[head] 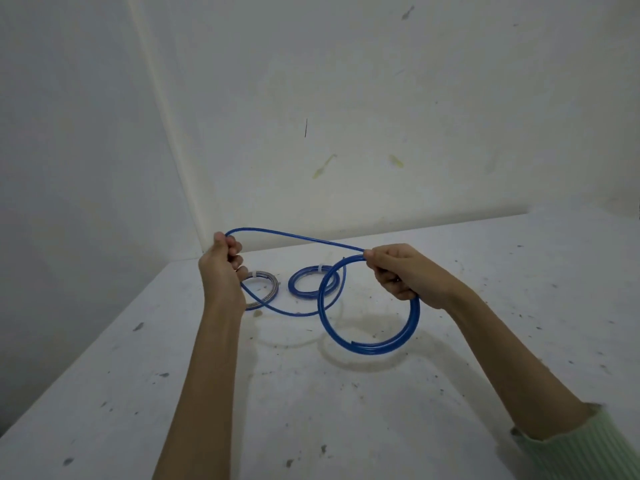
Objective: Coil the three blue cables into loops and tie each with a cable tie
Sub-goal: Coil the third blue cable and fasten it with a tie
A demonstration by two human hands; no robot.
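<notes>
**Blue cable held mid-coil, two tied coils behind**

Blue cable in our hands, raised above the white table at frame centre. Our right hand, centre right, has its fingers curled round a stack of finished loops; that ring hangs below the hand, tilted toward us, its lower arc near the table top but we cannot tell if it touches. One cut end shows on the ring's lower arc.

From the right hand a single strand runs up and left to our left hand, centre left, where it bends over the fingertips. Left hand is closed on the strand, thumb up, fingers folded in. The strand then drops below the left hand, sweeps along low over the table and rises back to the ring.

Behind the hands, flat on the table: a blue coil bound with a white cable tie, partly overlapped in view by the held ring. Just left of it, a second coil, paler and greyish in this light, with its own white tie, partly hidden by the left hand.

Table surface speckled with dark marks. Pale green ribbed sleeve at lower right of frame. White stained walls meet in a corner at upper left.
</notes>
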